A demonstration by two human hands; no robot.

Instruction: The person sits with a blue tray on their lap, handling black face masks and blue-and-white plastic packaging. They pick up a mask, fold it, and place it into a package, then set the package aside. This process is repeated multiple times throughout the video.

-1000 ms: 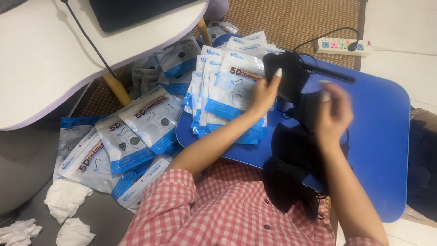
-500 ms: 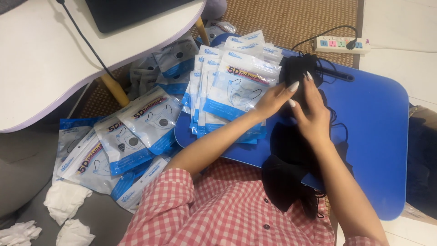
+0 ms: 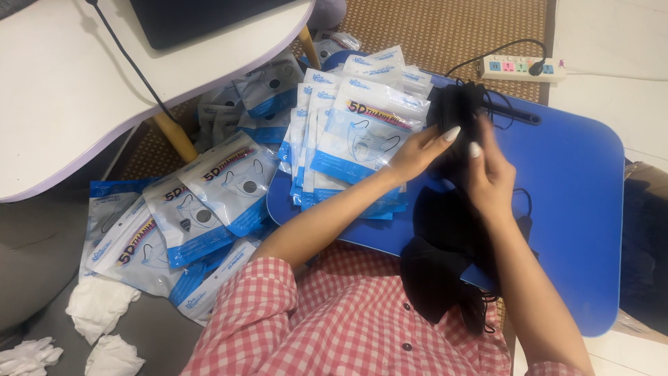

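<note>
1. The person sat over a blue lap table (image 3: pixel 577 209), red-and-white checked shirt (image 3: pixel 334 327) filling the bottom of the view.
2. The left hand (image 3: pixel 417 150) reached across the table, palm partly turned up, fingers curled around the lower edge of a black face mask (image 3: pixel 456 111) — it gripped the mask from the left side.
3. The right hand (image 3: pixel 490 177) met the same mask from below and right, its fingers bent and pinching the dark fabric; the two hands nearly touched each other.
4. The held mask was raised just above the far part of the blue table, its thin black ear loops trailing to the right.
5. A heap of more black masks (image 3: pixel 445 257) lay on the near edge of the table, under the right forearm and spilling toward the shirt.
6. A fanned stack of white-and-blue mask packets (image 3: pixel 355 132) rested on the table's left part, just beside the left hand.
7. More packets of the same kind (image 3: pixel 188 216) lay scattered on the floor to the left, near crumpled white tissues (image 3: pixel 97 313).
8. A white round-cornered table (image 3: pixel 76 90) with a yellow leg stood at upper left — a black cable ran across it.
9. A white power strip (image 3: pixel 518 68) lay on the woven mat beyond the blue table.
</note>
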